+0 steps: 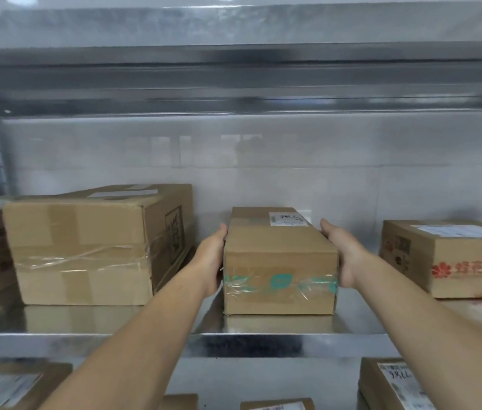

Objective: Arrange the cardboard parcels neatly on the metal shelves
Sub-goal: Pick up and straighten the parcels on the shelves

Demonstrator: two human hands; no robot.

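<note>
Bare arms and bare hands, seen from the wearer's own view.
The left forearm (133, 344) and right forearm (429, 327) show uncovered from the lower edge of the view to the wrists. The left hand (211, 255) and right hand (341, 253) are ungloved, and most of the fingers are hidden.

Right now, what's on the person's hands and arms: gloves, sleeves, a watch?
Nothing worn shows. The left hand and right hand are bare, with no gloves, watch or wristband visible. The left forearm and right forearm are uncovered to the frame's edge; no sleeve shows.
</note>
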